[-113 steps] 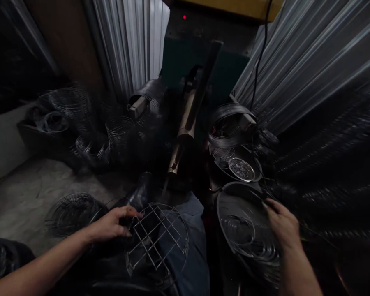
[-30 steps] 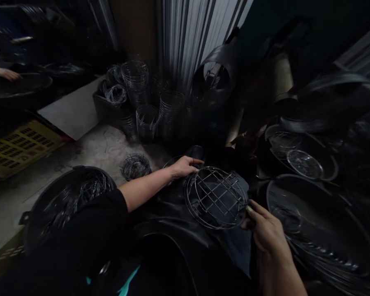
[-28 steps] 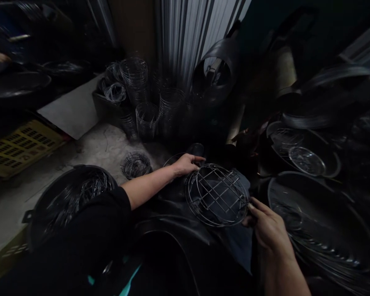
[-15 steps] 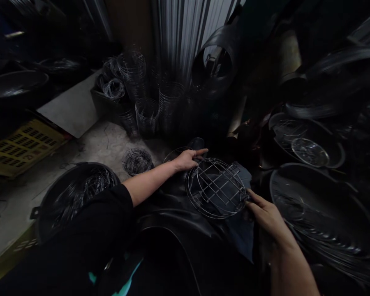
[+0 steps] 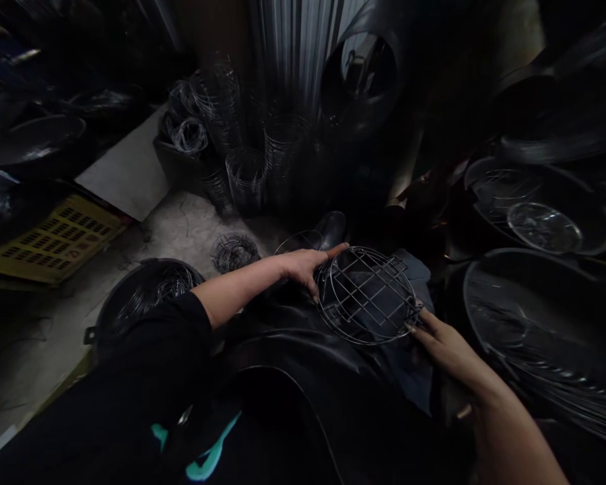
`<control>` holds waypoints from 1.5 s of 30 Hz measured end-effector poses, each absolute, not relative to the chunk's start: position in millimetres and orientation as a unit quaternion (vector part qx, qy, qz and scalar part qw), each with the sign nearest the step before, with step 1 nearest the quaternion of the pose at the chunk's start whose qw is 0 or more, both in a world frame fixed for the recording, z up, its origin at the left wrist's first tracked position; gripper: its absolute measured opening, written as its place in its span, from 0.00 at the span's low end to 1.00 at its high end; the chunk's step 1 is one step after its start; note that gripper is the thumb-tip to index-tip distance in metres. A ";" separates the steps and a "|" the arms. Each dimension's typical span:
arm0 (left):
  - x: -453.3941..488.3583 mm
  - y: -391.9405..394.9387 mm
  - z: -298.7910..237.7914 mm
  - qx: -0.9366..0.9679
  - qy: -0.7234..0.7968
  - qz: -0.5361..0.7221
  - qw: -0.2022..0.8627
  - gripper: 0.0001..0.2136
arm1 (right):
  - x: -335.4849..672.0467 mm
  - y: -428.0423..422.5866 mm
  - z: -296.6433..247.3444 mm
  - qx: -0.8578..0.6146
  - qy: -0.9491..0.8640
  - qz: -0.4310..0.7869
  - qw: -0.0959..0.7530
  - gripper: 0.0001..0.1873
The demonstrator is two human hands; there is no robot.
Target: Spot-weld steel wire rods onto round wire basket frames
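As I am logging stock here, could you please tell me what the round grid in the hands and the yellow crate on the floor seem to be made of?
Round grid: bare metal wire, seemingly steel, judging by thin grey rods with bright glints, crossed inside a ring. The left hand and right hand touch its rim. Yellow crate: probably moulded plastic, matte, with regular slots.

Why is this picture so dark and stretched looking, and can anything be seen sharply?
Head view: dim overall, the right side nearly black; the edges bend like a fisheye; the wire stacks at the back smear with blur. Sharpest is the middle, where the left hand and right hand touch the rim of the round wire grid.
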State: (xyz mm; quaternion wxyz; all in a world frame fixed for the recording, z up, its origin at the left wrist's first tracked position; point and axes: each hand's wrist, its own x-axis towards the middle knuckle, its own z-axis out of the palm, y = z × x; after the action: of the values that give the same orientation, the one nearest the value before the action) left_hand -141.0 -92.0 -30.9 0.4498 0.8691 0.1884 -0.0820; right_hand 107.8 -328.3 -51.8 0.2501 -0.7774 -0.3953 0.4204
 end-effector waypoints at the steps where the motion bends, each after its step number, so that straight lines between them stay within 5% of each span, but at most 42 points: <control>1: -141.8 -95.9 -30.0 0.877 0.204 -0.078 0.428 0.61 | 106.3 -327.1 -53.6 -0.782 -0.394 0.414 0.248 0.31; 11: -142.4 -106.8 -26.3 0.871 0.232 -0.079 0.426 0.65 | 103.8 -320.5 -61.4 -0.811 -0.386 0.380 0.223 0.31; 17: -144.6 -102.1 -31.9 0.826 0.226 -0.039 0.515 0.65 | 101.2 -324.4 -59.6 -0.799 -0.336 0.372 0.331 0.30; 24: -137.3 -88.1 -26.7 0.533 0.335 0.128 0.767 0.30 | 80.2 -330.7 -28.0 -0.714 -0.090 0.436 0.540 0.46; 27: -117.5 -90.1 -23.9 0.512 0.346 0.164 0.769 0.25 | 72.9 -323.2 -20.8 -0.683 -0.087 0.426 0.587 0.43; 38: -101.8 -92.7 -7.7 0.446 0.321 0.195 0.812 0.30 | 64.9 -312.6 6.0 -0.667 -0.028 0.408 0.623 0.35; 45: -102.9 -103.4 14.2 0.402 0.276 0.208 0.848 0.24 | 77.6 -312.4 0.0 -0.639 -0.018 0.449 0.624 0.20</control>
State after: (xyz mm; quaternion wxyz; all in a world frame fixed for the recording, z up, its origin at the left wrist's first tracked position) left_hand -102.9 -103.4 14.2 0.8480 0.4016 0.2765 0.2077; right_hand 77.6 -312.4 0.0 0.6236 -0.6394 -0.0176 0.4494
